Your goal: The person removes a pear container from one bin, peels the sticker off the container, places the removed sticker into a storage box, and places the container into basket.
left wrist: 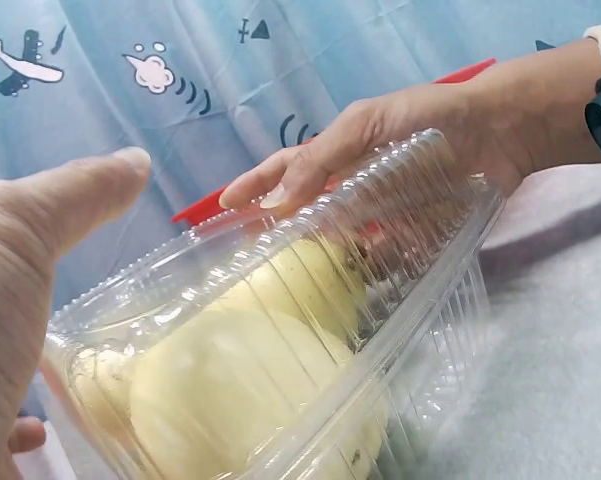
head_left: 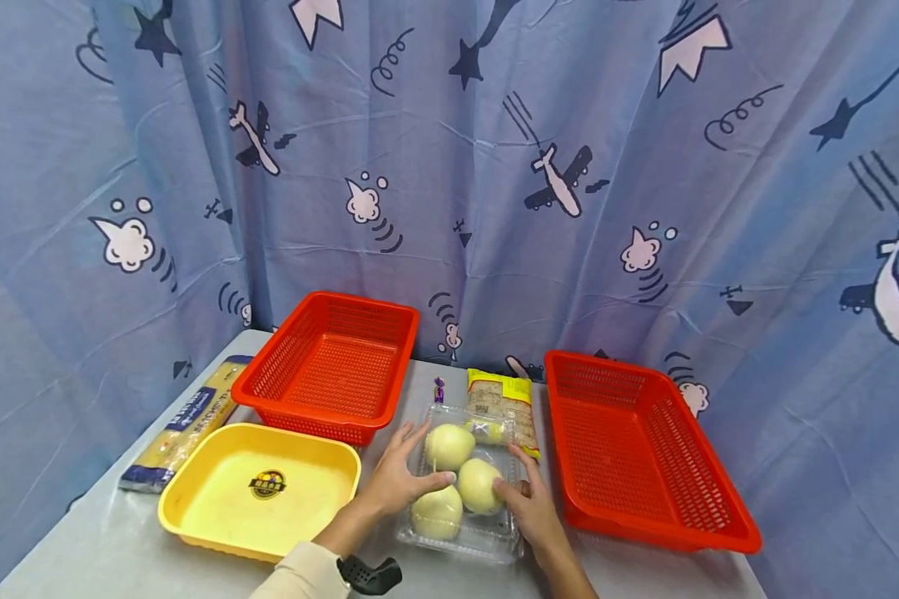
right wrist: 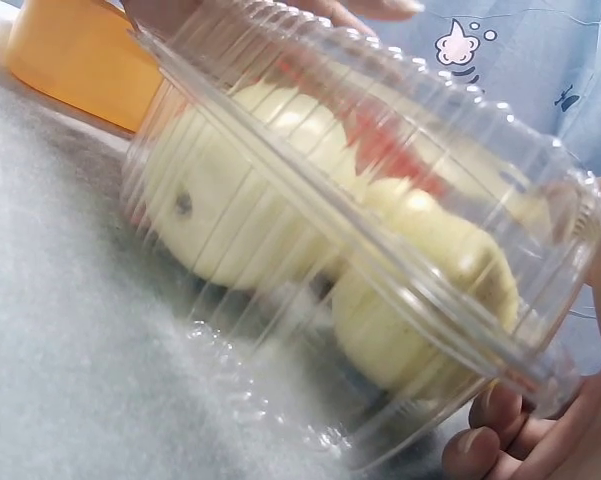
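Note:
A clear ridged plastic box (head_left: 487, 545), its lid down, holds several pale yellow round fruits (head_left: 479, 486). My left hand (head_left: 399, 477) grips the box along its left side, fingers spread toward the far corner and thumb reaching over the lid. On the opposite side my right hand (head_left: 533, 507) holds it, thumb over the lid. In the right wrist view, curled fingers (right wrist: 490, 440) show below the rim at the box's end. The left wrist view has the left thumb (left wrist: 90, 190) straight above the lid; most of the other left fingers are hidden.
Left of the box are a yellow tray (head_left: 307, 487), a red basket (head_left: 352, 383) and a long blue-and-yellow packet (head_left: 187, 424). Behind it lie a small purple-wrapped sweet (head_left: 439, 389) and a yellow-topped bag (head_left: 500, 391). Another red basket (head_left: 607, 449) stands right, before a patterned curtain (head_left: 419, 166).

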`<state>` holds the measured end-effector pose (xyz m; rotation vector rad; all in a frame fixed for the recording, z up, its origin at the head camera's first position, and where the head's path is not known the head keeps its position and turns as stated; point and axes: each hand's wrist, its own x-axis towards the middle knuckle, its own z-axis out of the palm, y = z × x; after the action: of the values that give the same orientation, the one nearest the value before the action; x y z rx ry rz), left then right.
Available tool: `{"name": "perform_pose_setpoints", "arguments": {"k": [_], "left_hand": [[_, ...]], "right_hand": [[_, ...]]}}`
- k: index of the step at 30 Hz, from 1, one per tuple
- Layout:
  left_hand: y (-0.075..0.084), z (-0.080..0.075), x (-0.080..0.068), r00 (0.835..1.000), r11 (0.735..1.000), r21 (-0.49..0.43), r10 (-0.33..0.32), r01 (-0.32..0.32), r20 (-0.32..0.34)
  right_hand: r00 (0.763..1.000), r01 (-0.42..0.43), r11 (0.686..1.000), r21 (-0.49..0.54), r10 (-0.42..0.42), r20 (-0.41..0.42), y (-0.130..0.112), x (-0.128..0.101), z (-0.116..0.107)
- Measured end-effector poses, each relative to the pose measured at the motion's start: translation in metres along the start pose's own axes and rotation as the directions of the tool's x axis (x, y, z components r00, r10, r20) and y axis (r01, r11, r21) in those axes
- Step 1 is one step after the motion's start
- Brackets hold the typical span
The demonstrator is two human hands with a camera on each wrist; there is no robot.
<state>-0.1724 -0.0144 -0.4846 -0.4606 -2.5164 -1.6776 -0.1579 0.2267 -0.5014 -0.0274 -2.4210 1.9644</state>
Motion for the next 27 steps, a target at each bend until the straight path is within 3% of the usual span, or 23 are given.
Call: {"name": "perform_pose_setpoints", "arguments": {"k": [6,18,27], "left_hand": [[-0.001,0.004,0.002,0.996,0.996,0.042,-0.08,0.079,0.026],[0.004,0.001,0.01,0.998,0.992,0.126,-0.017,0.009,0.063],[0.005,-0.006,0.016,0.988,0.978,0.194,-0.102,0.077,0.12]], "right_hand": [[1.0,-0.009,1.0,-0.006,0.009,0.009,0.001,0.001,0.0],[0.999,-0.038,0.997,-0.067,0.041,0.03,-0.006,0.001,-0.003],[0.999,-0.031,0.99,-0.136,0.035,0.03,-0.014,0.0,-0.004]]}}
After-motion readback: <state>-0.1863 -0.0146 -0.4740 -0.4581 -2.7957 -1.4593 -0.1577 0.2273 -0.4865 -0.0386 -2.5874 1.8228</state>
